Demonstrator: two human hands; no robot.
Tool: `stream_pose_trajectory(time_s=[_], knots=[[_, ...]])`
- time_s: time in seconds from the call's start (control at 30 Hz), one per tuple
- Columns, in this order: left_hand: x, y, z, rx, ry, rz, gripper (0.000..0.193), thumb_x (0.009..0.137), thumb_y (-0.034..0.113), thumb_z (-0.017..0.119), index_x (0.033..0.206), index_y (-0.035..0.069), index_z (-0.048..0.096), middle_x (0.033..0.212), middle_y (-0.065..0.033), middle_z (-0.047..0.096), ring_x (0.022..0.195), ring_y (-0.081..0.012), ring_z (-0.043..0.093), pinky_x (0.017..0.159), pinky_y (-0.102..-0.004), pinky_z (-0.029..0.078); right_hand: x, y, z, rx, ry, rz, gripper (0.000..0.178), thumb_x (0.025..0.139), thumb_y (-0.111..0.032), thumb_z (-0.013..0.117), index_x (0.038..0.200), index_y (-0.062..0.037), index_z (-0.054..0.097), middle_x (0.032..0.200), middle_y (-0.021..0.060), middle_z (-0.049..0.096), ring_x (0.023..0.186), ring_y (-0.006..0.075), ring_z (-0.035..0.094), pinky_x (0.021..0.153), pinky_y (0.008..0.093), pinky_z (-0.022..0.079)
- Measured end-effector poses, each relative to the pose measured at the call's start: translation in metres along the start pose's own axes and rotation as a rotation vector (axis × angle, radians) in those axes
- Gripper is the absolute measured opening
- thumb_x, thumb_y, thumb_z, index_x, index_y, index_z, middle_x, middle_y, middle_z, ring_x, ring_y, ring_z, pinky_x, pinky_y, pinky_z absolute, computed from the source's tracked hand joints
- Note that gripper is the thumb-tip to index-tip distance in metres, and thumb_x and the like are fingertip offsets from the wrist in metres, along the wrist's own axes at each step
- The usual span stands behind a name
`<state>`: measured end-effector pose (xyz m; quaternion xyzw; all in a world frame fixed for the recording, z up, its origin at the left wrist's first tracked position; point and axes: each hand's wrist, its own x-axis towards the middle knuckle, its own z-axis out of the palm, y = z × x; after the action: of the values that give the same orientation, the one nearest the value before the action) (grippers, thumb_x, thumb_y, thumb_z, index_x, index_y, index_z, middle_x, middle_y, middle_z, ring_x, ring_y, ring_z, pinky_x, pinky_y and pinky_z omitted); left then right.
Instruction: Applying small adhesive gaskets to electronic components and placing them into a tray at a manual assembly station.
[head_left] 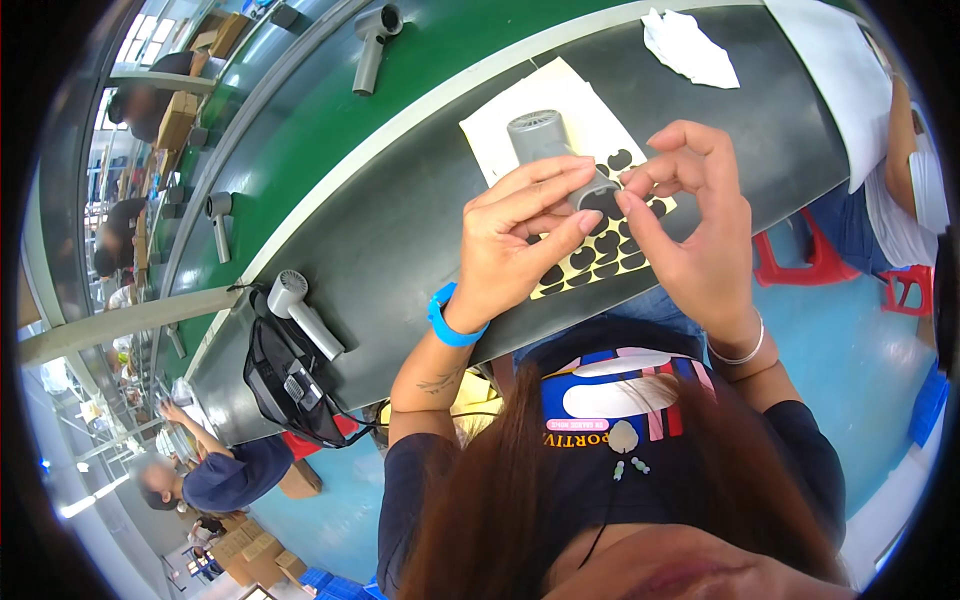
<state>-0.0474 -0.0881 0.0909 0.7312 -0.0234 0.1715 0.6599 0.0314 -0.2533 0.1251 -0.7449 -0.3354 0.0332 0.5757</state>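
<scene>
My left hand [525, 230] is closed around the handle of a grey hair-dryer-shaped device [537, 132], whose vented round head points away from me. The handle's end is turned toward my right hand [695, 205]. There, my right thumb and index finger are pinched together at the edge of the handle end; what they hold, if anything, is too small to make out. Beneath both hands lies a yellowish sheet of black round stickers [607, 242], partly hidden by my fingers. It rests over a pale sheet [580, 90].
Another grey device [305, 315] lies on the dark table at left, beside a black bag [285, 375]. Two more stand on the green belt, one grey device [375, 50] farther off. A crumpled white cloth [690, 48] lies at the far right. People sit at both sides; a red stool [805, 255] stands right.
</scene>
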Motion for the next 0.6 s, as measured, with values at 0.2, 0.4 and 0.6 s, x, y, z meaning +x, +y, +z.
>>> stream_pose_trajectory(time_s=[0.2,0.4,0.6], knots=[[0.0,-0.002,0.002,-0.024,-0.001,0.001,0.038,0.078,-0.009,0.067,0.116,-0.002,0.063,0.12,-0.0133,0.059,0.087,-0.0133,0.065,0.073,-0.0225,0.057,-0.001,-0.003,-0.001,-0.169,0.034,-0.073,0.047,0.076,0.002,0.069,0.116,-0.0031,0.044,0.078,0.0043,0.062,0.077,0.013,0.058,0.071,0.0266,0.043],[0.0,-0.001,-0.005,-0.126,0.074,-0.025,0.031,0.085,-0.006,0.061,0.116,-0.003,0.062,0.119,-0.0154,0.059,0.091,-0.0176,0.065,0.077,-0.026,0.057,0.009,0.006,-0.002,-0.185,0.127,-0.115,0.044,0.079,0.0,0.068,0.117,-0.0031,0.046,0.097,0.0063,0.061,0.087,0.0134,0.059,0.076,0.0253,0.043],[0.004,0.006,-0.017,-0.192,0.069,-0.099,0.037,0.094,0.017,0.044,0.115,-0.009,0.059,0.119,-0.0236,0.057,0.091,-0.0335,0.067,0.076,-0.0389,0.059,0.01,0.011,-0.002,0.05,-0.042,0.032,0.025,0.085,-0.001,0.061,0.109,-0.0003,0.052,0.098,0.0068,0.061,0.089,0.0122,0.06,0.078,0.0246,0.043]])
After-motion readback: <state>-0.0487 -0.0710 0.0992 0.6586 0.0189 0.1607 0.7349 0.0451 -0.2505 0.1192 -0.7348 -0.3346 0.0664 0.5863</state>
